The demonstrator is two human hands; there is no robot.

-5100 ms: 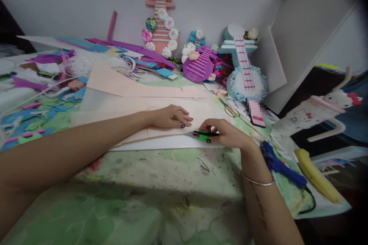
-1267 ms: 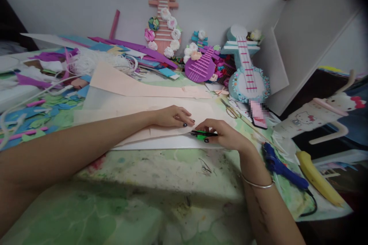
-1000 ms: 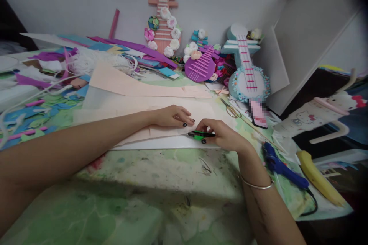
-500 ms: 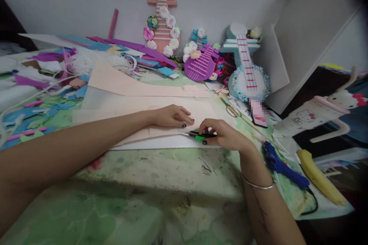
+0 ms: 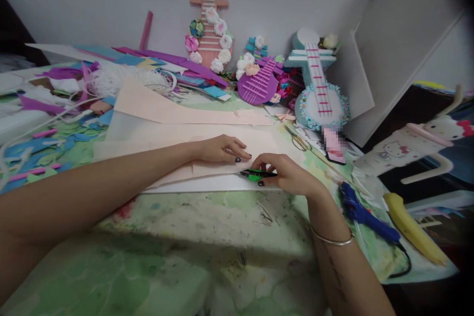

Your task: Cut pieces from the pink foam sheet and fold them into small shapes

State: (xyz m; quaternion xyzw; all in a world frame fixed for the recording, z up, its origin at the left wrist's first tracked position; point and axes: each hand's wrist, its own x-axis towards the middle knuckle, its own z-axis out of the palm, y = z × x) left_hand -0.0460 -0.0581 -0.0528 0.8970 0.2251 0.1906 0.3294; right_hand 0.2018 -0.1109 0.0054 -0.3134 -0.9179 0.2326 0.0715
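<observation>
Nudged slightly left, right hand point(image 5: 292, 177) pinches the slim green cutter point(image 5: 257, 174) while flat left hand point(image 5: 222, 150) pins floppy, light peach foam sheet point(image 5: 155, 133) nearby.

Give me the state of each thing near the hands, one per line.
left hand, flat, pressing the peach sheet
right hand, closed around the green cutter
green cutter, held, tip at the sheet's edge
peach sheet, lying flat on the white board
scissors, lying unused, blades look closed
glue gun, lying on its side, untouched
banana, unpeeled
</observation>
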